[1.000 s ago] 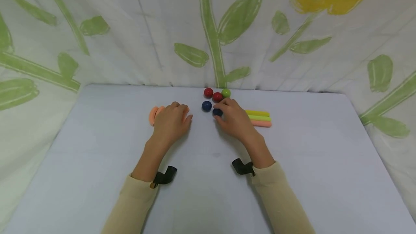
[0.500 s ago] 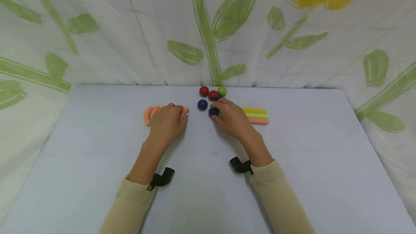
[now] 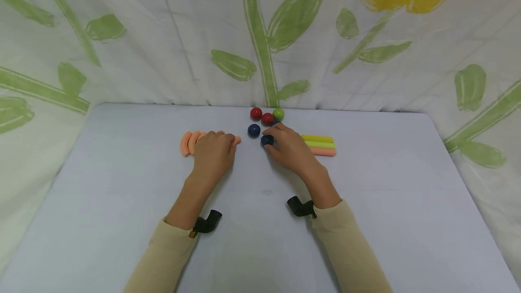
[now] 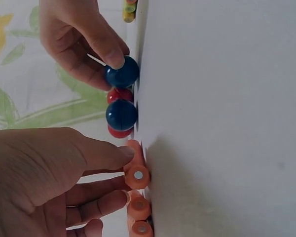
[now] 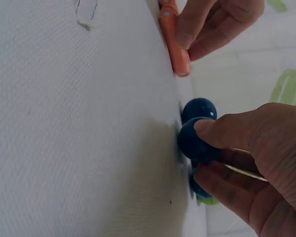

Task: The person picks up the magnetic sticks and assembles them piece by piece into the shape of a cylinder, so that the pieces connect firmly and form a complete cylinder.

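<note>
My left hand pinches one orange stick between thumb and finger. A pale round disc shows on the stick's end in the left wrist view. Other curved orange pieces lie side by side, partly under this hand. My right hand holds a dark blue ball with the thumb and fingertips, low at the table. A second blue ball sits just left of it. Another blue ball is partly hidden behind the right fingers. Two red balls and a green ball rest behind.
Right of the right hand lie a yellow stick, a lime stick and a pink stick, their left ends hidden. A white table carries everything, its back edge close behind the balls. A flower-painted curtain hangs beyond.
My left fingers have drawn together on the orange stick, whose end now sticks out further right. The right hand stays nearly still with the blue ball. The head view has shifted slightly.
</note>
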Tool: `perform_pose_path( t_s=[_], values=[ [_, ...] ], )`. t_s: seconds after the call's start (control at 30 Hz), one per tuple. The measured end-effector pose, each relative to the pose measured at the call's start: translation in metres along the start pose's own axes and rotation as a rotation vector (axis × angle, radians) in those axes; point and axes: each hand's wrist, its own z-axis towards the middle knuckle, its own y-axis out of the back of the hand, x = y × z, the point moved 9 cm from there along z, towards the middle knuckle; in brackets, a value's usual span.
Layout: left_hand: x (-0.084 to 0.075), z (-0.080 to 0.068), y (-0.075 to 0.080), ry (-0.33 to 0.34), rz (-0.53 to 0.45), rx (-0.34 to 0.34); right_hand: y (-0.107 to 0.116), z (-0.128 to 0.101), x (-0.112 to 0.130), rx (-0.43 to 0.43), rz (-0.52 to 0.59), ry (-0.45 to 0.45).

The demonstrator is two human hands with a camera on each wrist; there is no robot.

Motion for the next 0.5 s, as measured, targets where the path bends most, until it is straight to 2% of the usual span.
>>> perform_pose_path(
  t_s=[0.17,0.5],
  values=[
    [-0.0027,-0.0004,0.0017,-0.005,0.014,-0.03,-0.0019,0.0004,-0.001,0.004,0.008,-0.008],
    [-0.0021,-0.0034,-0.0002,0.056,-0.112,-0.02,-0.0052,0.0022,-0.0006,0.025,0.033,-0.008]
  ],
)
